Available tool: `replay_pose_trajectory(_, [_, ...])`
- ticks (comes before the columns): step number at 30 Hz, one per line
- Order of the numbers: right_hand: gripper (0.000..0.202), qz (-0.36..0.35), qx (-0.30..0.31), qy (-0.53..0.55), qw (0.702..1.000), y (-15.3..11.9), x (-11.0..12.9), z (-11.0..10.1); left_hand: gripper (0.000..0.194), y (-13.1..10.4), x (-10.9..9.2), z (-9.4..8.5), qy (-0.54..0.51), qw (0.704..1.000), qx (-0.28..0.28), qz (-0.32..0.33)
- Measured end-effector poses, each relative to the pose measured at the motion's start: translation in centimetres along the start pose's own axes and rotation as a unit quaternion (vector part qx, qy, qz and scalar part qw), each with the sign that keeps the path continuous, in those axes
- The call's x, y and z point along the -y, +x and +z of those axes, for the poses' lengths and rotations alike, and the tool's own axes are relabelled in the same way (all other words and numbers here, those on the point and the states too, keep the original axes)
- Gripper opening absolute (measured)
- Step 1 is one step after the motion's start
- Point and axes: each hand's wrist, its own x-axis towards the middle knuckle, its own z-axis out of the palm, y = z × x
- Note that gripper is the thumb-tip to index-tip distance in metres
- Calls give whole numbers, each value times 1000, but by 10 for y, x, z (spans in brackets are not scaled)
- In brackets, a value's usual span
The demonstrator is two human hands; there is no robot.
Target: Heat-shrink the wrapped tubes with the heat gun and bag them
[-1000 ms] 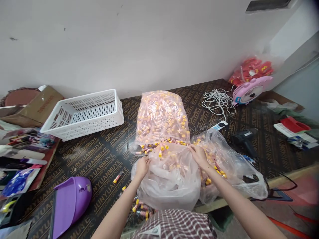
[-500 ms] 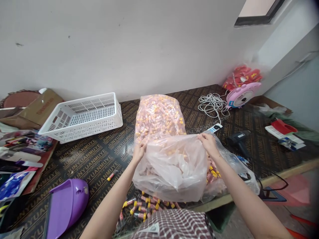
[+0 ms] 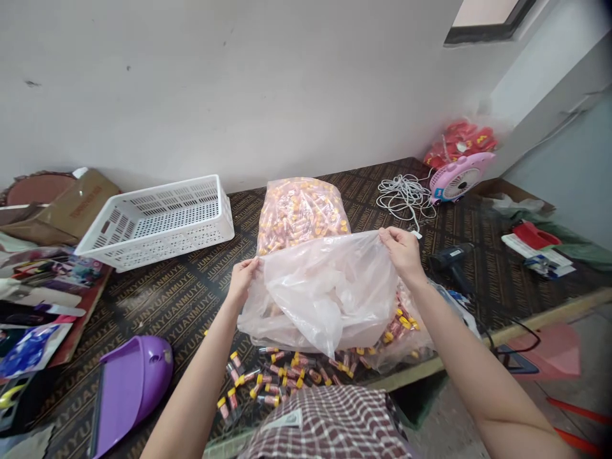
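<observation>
A translucent plastic bag [image 3: 306, 293] is stretched between my two hands over the table's front part. My left hand [image 3: 245, 275] pinches its left upper edge, and my right hand [image 3: 402, 254] grips the right upper corner. Behind it stands a filled clear bag [image 3: 303, 213] of small pink tubes with yellow caps. Loose yellow-capped tubes [image 3: 287, 376] lie below the held bag, near the table's front edge. Another open bag of such tubes [image 3: 404, 328] lies to the right, partly hidden by my right forearm.
A white perforated basket [image 3: 162, 220] stands at the back left, with a purple dustpan [image 3: 136, 389] nearer. To the right are a coiled white cable [image 3: 406, 197], a pink fan [image 3: 461, 178] and a dark hair-dryer-like tool [image 3: 452, 258]. The table edge [image 3: 540, 319] runs along the front right.
Both hands have risen, and the left has moved outward, drawing the bag's edge wider and tauter. The bag's lower side has lifted, uncovering more loose tubes.
</observation>
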Motion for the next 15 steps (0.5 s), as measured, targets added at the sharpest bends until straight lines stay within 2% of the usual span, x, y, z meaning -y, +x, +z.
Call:
replay_pose_trajectory(3, [40,-24,-8,-1,1000,0,16,-10,39,-10,-20,0,6,999,11,31])
replay_pose_trajectory(9, [36,-62,-37,65,995,0,37,-34,38,-46,-62,16,-7,998,31,60])
replay_pose_trajectory(11, [36,-75,-42,118,989,7,45,-44,37,-61,-78,17,-21,996,24,79])
replay_pose_trajectory(14, [33,-94,-68,189,975,28,62,-54,35,-83,-102,13,-54,987,4,150])
replay_pose_trajectory(15, [32,-95,-38,195,975,36,68,-54,37,-90,-109,12,-65,982,9,175])
